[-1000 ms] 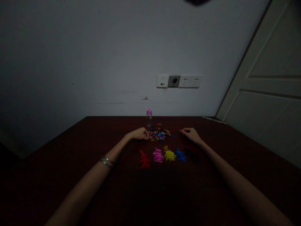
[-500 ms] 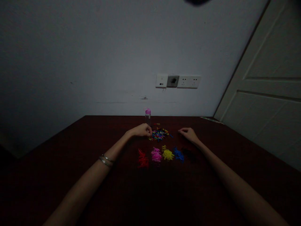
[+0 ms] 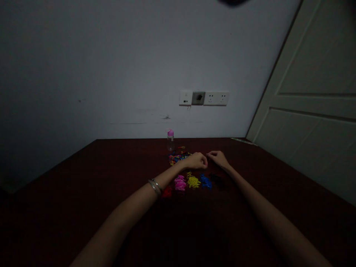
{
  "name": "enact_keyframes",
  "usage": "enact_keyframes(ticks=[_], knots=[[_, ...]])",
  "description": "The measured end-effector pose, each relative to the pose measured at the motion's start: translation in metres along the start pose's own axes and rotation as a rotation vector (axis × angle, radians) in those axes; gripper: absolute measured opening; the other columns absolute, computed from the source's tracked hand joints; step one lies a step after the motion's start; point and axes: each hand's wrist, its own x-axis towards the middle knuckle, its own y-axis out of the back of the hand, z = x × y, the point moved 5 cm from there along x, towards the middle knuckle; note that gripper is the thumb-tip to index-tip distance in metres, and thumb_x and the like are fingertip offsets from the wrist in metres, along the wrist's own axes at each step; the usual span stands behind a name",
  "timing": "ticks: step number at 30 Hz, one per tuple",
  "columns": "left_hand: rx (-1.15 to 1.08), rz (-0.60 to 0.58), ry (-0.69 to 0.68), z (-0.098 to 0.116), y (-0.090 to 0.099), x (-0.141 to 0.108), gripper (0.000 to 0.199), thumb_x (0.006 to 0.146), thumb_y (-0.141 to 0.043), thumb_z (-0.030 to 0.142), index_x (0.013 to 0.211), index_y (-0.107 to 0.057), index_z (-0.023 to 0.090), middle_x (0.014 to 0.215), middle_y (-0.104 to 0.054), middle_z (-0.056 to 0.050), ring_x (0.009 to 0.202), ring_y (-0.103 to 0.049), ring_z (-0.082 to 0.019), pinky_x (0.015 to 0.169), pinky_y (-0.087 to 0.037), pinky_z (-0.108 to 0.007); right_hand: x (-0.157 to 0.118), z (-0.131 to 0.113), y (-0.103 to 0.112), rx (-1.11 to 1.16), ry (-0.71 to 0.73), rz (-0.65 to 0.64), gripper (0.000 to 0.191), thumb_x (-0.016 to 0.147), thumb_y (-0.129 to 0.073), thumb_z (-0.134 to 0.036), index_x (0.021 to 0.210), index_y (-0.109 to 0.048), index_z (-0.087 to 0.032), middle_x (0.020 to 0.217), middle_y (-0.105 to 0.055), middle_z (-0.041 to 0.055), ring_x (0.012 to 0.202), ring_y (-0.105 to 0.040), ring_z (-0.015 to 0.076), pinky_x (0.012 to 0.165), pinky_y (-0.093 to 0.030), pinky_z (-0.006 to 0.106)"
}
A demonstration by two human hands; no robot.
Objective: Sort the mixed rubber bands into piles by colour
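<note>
Table (image 3: 125, 159) of dark reddish colour, dimly lit, met a pale wall (image 3: 133, 66) along its far edge. A person's left hand (image 3: 197, 160), with bracelets (image 3: 155, 186) at the wrist, was over the middle of the table, fingers curled inward; whether they held anything could not be told. It partly hid a mixed pile of rubber bands (image 3: 174, 159) toward the far edge. Just beside it, on the right-edge side, the right hand (image 3: 219, 158) had thumb and fingertips close together, their hold unclear. Farther from the far edge, single-colour piles made a row from left to right: red bands (image 3: 167, 192), partly covered by the left wrist, pink bands (image 3: 180, 183), yellow bands (image 3: 193, 181), blue bands (image 3: 206, 181) and a barely visible dark pile (image 3: 218, 180). A clear pink-capped bottle (image 3: 170, 142) stood upright near the far edge.
</note>
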Motion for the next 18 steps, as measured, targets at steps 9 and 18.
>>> enact_keyframes(ticks=[9, 18], knots=[[0.018, -0.028, -0.081, 0.012, -0.027, 0.010, 0.015, 0.064, -0.058, 0.018, 0.076, -0.066, 0.013, 0.058, -0.055, 0.001, 0.052, -0.046, -0.007, 0.050, -0.032, -0.018, -0.002, -0.002, -0.002, 0.004, 0.043, -0.014, 0.033, 0.069, -0.046, -0.037, 0.073, -0.067, -0.011, 0.074, -0.067, 0.0078, 0.072, -0.059, 0.0202, 0.063, -0.042, 0.026], [-0.366, 0.406, 0.147, -0.069, 0.043, -0.033, 0.023, 0.065, -0.058, 0.029, 0.072, -0.064, 0.009, 0.062, -0.058, -0.002, 0.054, -0.046, -0.008, 0.051, -0.034, -0.019, -0.002, -0.004, -0.001, -0.060, 0.032, -0.020, 0.033, 0.069, -0.045, -0.037, 0.071, -0.067, -0.013, 0.069, -0.066, 0.0058, 0.068, -0.058, 0.0196, 0.061, -0.041, 0.026]])
